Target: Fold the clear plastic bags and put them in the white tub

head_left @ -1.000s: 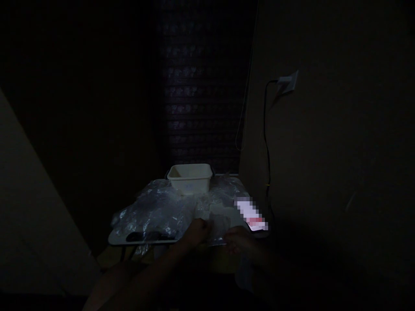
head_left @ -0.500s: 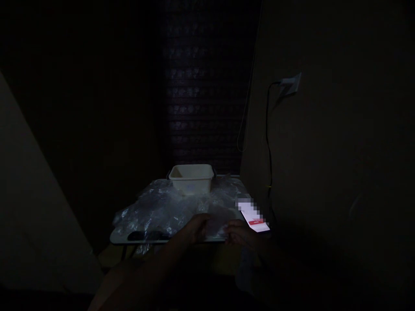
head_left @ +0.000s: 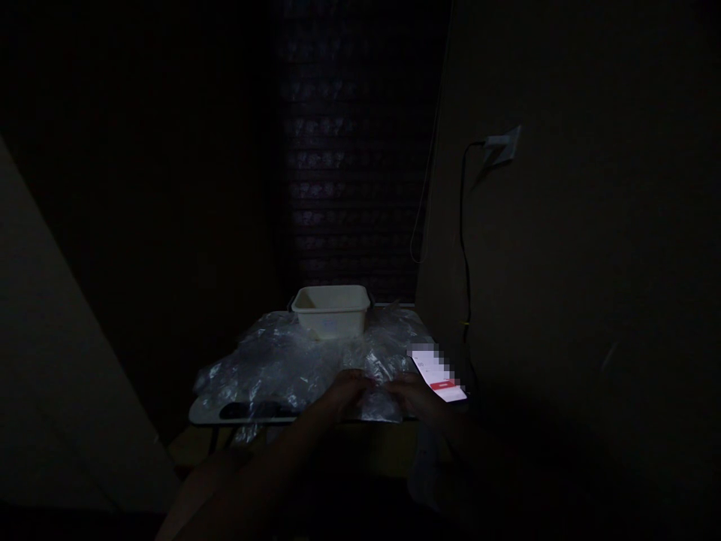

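Dim light shows my left hand at the front of a small table, its fingers closed on a crinkled clear plastic bag. My right hand faces it from the other side, with fingertips pinching the same bag. Only a small gap lies between the two hands. More clear plastic bags lie spread in a loose heap to the left and behind. The fine detail of the fingers is lost in the dark.
A white plastic tub stands at the back of the table. By the right edge lies a lit phone. A black cable hangs from a wall outlet. Window blinds are behind.
My hands have drawn closer together. The plastic between them now looks crumpled and shiny, and its lower part hangs by the table's front edge.
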The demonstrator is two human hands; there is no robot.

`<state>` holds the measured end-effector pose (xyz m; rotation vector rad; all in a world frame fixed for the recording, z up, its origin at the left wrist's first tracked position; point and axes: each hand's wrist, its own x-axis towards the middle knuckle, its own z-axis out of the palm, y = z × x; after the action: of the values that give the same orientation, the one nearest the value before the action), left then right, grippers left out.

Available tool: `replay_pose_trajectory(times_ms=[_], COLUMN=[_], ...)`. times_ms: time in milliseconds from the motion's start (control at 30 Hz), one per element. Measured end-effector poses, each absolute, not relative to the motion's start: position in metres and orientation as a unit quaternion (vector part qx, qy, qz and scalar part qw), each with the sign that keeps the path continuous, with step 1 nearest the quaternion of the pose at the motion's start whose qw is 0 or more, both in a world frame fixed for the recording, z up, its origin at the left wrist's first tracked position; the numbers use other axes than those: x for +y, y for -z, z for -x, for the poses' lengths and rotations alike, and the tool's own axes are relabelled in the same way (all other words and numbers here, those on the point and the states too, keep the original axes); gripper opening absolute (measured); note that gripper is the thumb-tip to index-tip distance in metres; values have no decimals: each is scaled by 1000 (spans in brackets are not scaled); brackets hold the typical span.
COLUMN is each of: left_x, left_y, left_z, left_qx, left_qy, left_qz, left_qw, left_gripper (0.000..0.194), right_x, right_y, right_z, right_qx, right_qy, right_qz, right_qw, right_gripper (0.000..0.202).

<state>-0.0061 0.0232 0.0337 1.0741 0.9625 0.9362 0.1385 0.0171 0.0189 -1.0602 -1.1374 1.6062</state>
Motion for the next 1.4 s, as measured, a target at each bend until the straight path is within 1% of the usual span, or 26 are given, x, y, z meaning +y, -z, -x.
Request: replay_pose_trajectory(times_ms=[233,400,567,667,800,933,967,1033,1100,1167,1200,1267,1333,1400], left_x=[22,27,29,28,32,43,46,49,48,42,38,30,22,17], left_y=[-36,-33,-32,-33,-27,-15,-13,-11,-10,-10,-10,-8,-5,-1], left_z=[6,9,9,9,9,9,9,11,13,15,16,15,13,10], left_qx=[466,458,440,420,450,491,504,532,539,510,491,464,450,436], left_qy=[-405,-412,-418,-422,-428,-408,-397,-366,-329,-263,-221,-136,-75,-37], left_qz=[-497,-509,-483,-471,-489,-539,-560,-618,-700,-792,-828,-871,-888,-899], left_qw=[609,601,632,651,613,549,524,448,333,210,159,91,54,26], left_gripper=[8,5,4,11,12,17,21,26,32,38,44,58,73,82], right_x=[24,25,22,22,31,41,44,46,47,46,45,40,35,28], right_y=[-12,-12,-18,-19,-10,1,2,3,1,-1,-1,0,2,5], right_z=[-143,-143,-145,-147,-151,-159,-162,-166,-167,-166,-164,-157,-148,-139], right_qx=[-498,-470,-452,-443,-432,-429,-436,-478,-524,-578,-614,-706,-792,-848], right_qy=[-621,-642,-662,-682,-695,-663,-643,-562,-466,-364,-316,-215,-133,-77], right_qz=[412,409,410,382,343,362,378,440,505,557,568,562,521,475], right_qw=[443,447,436,440,461,496,504,512,504,472,447,374,289,220], right_gripper=[15,13,12,16,24,26,25,24,26,29,31,37,40,42])
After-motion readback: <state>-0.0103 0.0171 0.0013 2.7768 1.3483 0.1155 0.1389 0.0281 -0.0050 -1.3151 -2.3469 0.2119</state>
